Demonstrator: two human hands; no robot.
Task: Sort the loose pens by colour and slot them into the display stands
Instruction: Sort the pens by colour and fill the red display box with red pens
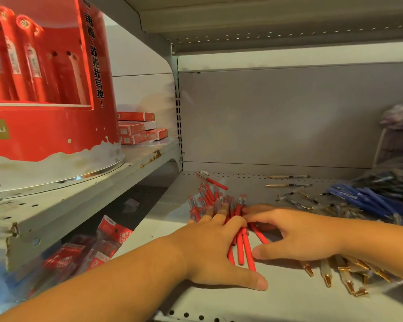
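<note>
On shelf: red pens, one loose fan, roughly twenty; exact count hidden under hands. Left hand flat, fingers spread, pressing them. Right hand arched, fingertips touching, gripping nothing. Advised: rake barrels parallel, caps one way, before lifting. Blue pens: one heap, uncounted. Display stand: one, well apart.

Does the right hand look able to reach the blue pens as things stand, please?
Probably yes: the blue pens lie uncovered on the same shelf, beyond the right hand, with only loose clear pens between.
</note>
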